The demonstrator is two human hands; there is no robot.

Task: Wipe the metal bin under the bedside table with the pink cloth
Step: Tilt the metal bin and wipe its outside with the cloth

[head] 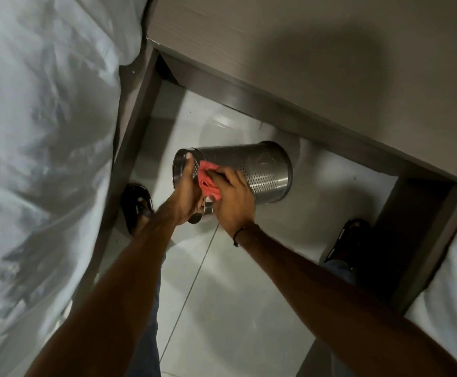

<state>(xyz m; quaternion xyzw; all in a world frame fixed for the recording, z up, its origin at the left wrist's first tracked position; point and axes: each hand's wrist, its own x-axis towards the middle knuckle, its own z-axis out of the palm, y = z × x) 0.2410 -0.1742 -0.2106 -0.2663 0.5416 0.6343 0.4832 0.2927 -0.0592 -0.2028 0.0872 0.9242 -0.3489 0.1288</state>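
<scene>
- Perforated steel: metal bin (260,172) at centre of frame, tipped on its side, lifted off the pale floor tiles (221,295), just below the edge of the bedside table (303,63) running across upper right.
- Long axis roughly level, slightly down to the right; open mouth at centre left toward the hands, closed base pointing right.
- Pink cloth (207,181) bunched against the bin wall just right of the rim.
- Left hand (187,195) curled over the rim, thumb inside the mouth, gripping and steadying.
- Right hand (234,198) closed on the cloth, pressing it to the outer wall.
- Right hand nearer the unwiped length; probable next stroke along the axis, rightward toward the base.
- White bedding (45,159) fills left side; dark sandals (136,205) at lower centre and right.
</scene>
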